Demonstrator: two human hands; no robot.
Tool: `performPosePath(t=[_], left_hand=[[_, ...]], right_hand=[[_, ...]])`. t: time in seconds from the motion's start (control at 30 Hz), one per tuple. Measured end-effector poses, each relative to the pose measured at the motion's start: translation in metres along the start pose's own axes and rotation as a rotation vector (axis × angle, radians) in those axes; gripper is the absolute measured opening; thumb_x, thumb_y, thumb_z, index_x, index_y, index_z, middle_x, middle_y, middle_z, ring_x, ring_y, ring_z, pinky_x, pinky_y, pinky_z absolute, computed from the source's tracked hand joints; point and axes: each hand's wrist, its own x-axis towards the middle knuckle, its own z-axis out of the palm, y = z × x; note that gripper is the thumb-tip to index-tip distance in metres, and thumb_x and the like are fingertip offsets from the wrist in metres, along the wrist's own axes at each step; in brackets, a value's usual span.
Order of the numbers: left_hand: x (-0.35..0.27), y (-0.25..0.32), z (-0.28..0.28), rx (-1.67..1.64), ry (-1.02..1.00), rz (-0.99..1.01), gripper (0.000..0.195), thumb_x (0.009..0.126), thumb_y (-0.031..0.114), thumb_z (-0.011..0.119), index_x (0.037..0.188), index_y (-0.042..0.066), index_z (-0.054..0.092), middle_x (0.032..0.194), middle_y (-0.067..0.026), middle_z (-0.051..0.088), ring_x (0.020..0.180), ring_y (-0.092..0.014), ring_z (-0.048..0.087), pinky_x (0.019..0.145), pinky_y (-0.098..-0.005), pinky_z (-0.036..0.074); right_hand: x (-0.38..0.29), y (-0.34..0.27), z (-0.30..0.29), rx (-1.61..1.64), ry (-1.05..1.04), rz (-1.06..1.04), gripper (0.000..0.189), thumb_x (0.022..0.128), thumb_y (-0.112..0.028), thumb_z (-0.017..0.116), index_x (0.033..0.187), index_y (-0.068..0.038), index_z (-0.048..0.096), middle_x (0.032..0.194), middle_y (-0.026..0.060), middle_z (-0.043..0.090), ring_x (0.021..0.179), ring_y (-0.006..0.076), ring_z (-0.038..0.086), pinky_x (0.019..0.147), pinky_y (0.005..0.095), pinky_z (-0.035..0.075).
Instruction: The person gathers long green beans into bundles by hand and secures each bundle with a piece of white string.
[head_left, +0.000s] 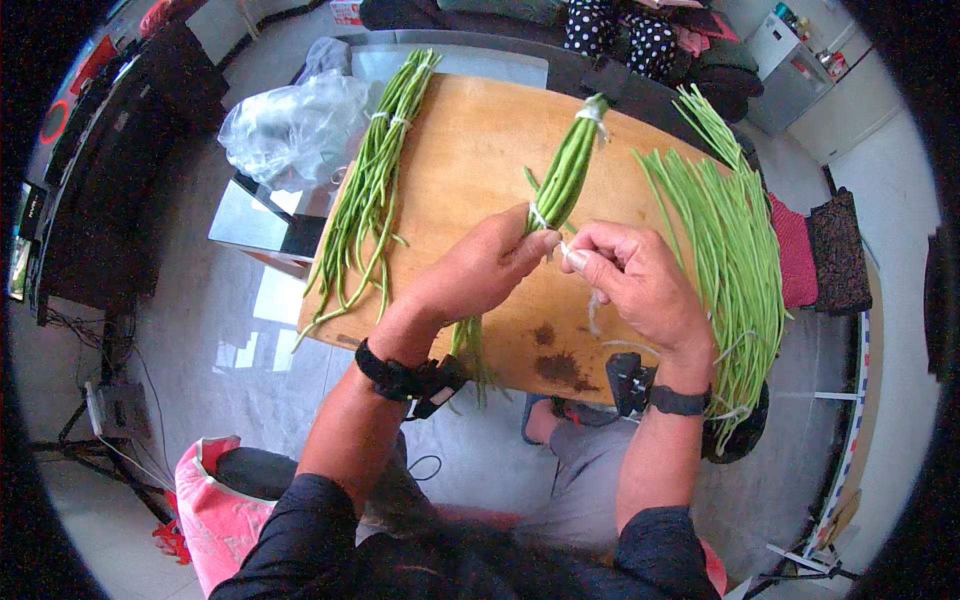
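A bundle of green yard-long beans lies across the wooden board, bound with white string near its far end and again near its middle. My left hand grips it just below the middle tie. The tail of the bundle emerges beneath my left wrist and hangs over the board's near edge. Beside it, my right hand pinches a white string between thumb and index finger, close to my left thumb. A loose length of string dangles under my right hand.
Tied long beans lie along the left side of the wooden board. A larger pile of long beans covers the right side and overhangs the edge. Behind the left end sits a clear plastic bag. Dark stains mark the near edge.
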Motion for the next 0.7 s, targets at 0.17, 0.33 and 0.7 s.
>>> performPosePath(t=[0.17,0.33,0.7], left_hand=[[0.002,-0.001,0.007,0.524,0.069,0.064,0.027,0.101,0.026,0.056,0.103,-0.001,0.055,0.086,-0.025,0.064,0.078,-0.044,0.063,0.07,-0.0514,0.048],[0.002,-0.006,0.024,0.718,0.092,0.16,0.028,0.101,0.027,0.048,0.101,0.0,0.056,0.086,-0.0271,0.066,0.077,-0.048,0.064,0.065,-0.0557,0.049],[-0.008,0.002,0.049,0.856,-0.058,0.207,0.021,0.09,0.018,0.062,0.101,0.002,0.055,0.079,-0.0209,0.067,0.07,-0.042,0.066,0.06,-0.0521,0.051]], right_hand=[[-0.001,-0.01,-0.002,0.07,0.008,0.005,0.021,0.099,-0.018,0.06,0.089,0.0,0.066,0.075,-0.0016,0.06,0.066,0.005,0.049,0.06,0.0247,0.042],[0.003,-0.007,0.005,0.098,-0.002,0.003,0.022,0.1,-0.02,0.059,0.091,-0.002,0.067,0.072,-0.0031,0.059,0.062,0.0039,0.049,0.057,0.0233,0.041],[0.013,-0.015,0.002,0.46,0.078,0.019,0.024,0.102,-0.022,0.059,0.104,-0.001,0.07,0.072,-0.0008,0.063,0.058,0.0026,0.047,0.054,0.0194,0.038]])
